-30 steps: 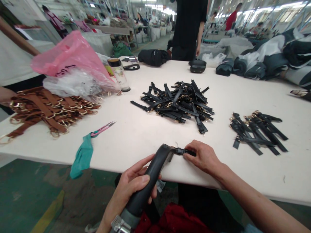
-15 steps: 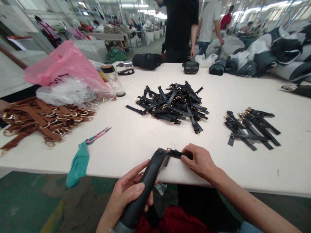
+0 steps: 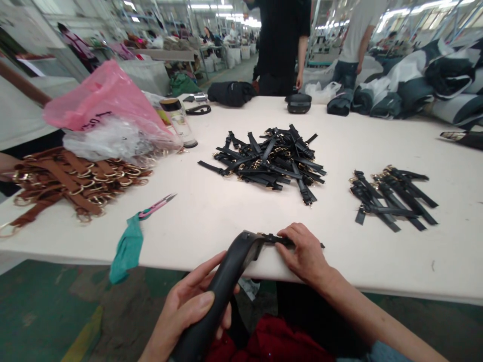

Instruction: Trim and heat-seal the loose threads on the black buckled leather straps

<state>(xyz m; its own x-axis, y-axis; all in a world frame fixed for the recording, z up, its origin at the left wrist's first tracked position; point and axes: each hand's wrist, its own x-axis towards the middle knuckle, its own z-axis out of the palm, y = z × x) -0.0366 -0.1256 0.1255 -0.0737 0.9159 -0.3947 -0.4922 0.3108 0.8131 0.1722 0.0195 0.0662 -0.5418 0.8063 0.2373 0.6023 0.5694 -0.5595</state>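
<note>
Near edge, centre: blocked. Left hand [image 3: 188,306] is wrapped round a black tool [image 3: 226,271] that rises over the table [image 3: 211,216] rim. Right hand [image 3: 304,251] presses a black strap [image 3: 268,237] just beside the tool's tip.

Middle band: bare top between the hands and the central strap pile [image 3: 269,161].

Left lane: open between the tool and the pink snips [image 3: 156,203]. A teal cloth [image 3: 126,244] hangs over the edge. Beyond, the brown straps [image 3: 71,181], pink bag [image 3: 101,100] and bottle [image 3: 179,120] wall off that side.

Right lane: bare strip between the central strap pile and the smaller strap bundle [image 3: 392,198]. Bare top again to the right of the bundle.

Far edge: black pouch [image 3: 298,103], with a standing person [image 3: 281,45] just behind.
</note>
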